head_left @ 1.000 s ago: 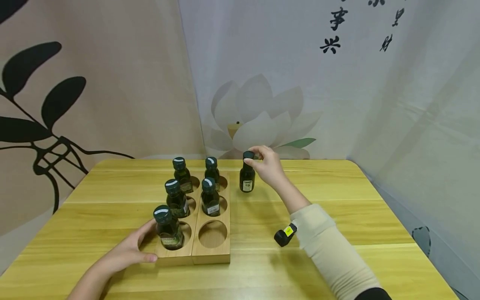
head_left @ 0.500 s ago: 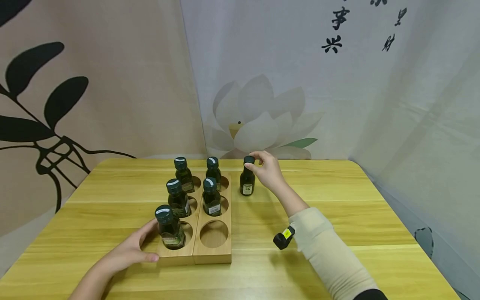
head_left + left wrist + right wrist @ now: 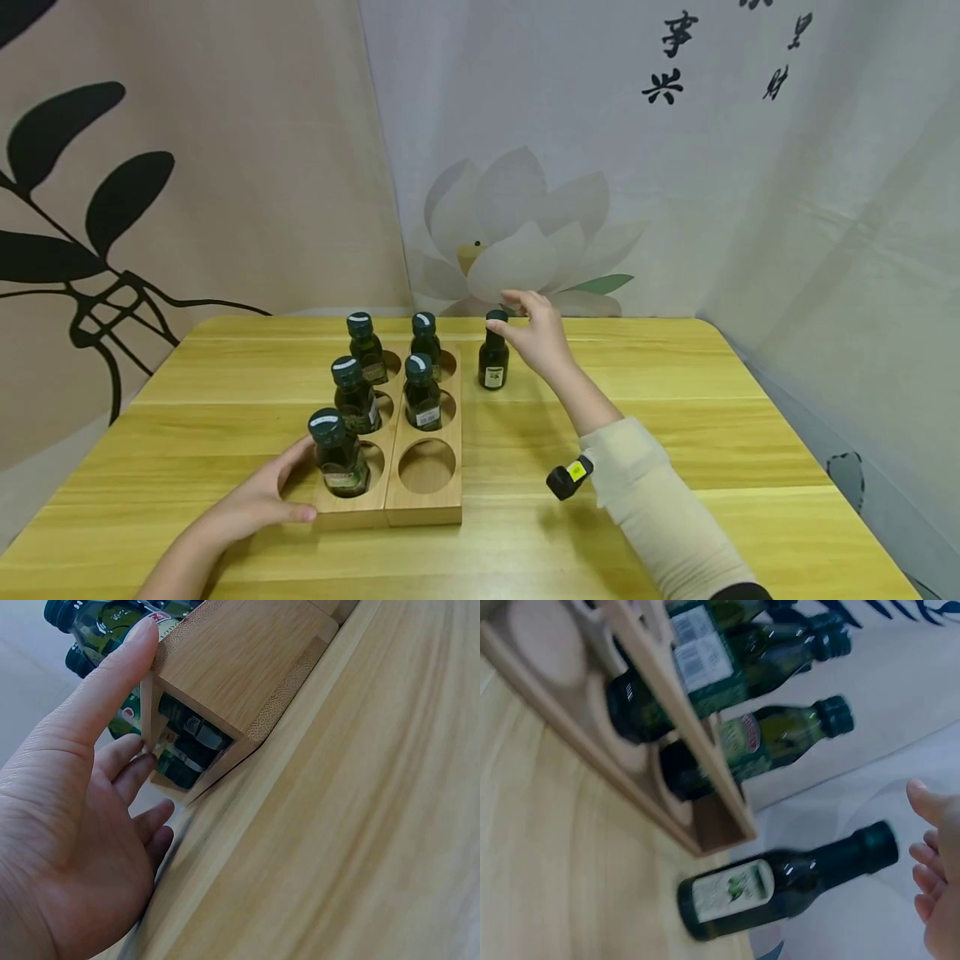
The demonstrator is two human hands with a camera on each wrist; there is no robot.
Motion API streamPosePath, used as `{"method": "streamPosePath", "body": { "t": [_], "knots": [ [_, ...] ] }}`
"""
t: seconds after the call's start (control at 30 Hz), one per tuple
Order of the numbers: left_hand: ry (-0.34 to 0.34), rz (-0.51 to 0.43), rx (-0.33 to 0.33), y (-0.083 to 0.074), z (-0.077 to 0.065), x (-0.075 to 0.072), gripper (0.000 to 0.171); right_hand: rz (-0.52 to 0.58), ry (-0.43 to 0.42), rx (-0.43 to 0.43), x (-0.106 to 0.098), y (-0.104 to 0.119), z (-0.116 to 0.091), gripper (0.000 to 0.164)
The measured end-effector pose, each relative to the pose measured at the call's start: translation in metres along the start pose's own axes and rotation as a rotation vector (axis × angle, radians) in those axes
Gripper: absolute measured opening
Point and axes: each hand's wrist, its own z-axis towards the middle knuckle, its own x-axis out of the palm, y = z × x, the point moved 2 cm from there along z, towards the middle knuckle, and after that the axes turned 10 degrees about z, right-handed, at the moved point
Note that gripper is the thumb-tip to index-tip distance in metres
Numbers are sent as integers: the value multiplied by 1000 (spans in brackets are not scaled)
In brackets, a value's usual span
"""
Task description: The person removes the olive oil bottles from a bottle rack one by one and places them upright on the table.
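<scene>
A two-row wooden bottle rack (image 3: 423, 508) stands left of the table's middle, holding several dark green glass bottles with dark caps. My left hand (image 3: 258, 498) holds its near left corner, thumb on the front end and fingers along the open side. In the left wrist view the thumb (image 3: 124, 671) lies against the rack's edge. One dark bottle (image 3: 492, 362) with a pale label stands upright on the table, right of the rack's far end. My right hand (image 3: 536, 337) is beside its cap, fingers spread. In the right wrist view, this hand (image 3: 941, 862) is apart from the bottle's cap (image 3: 876, 847).
The rack's near right hole (image 3: 427, 468) has no bottle in it. A pale yellow wooden table (image 3: 637, 375) carries everything. Behind it hangs a cloth backdrop (image 3: 517, 108) printed with a lotus, leaves and characters. A small black device (image 3: 570, 477) is on my right wrist.
The dark bottle has come down slightly onto the table beside the rack. My right hand's fingers have loosened and lifted off its cap. My left hand and the rack have stayed put.
</scene>
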Motion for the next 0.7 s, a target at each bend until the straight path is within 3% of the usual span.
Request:
{"method": "streamPosePath", "body": {
  "t": [0.33,0.7],
  "knots": [
    [-2,0,5,5,1,0,97,90,15,-163,10,33,-14,44],
    [3,-8,13,4,1,0,96,221,131,-227,36,47,-35,42]
  ]
}}
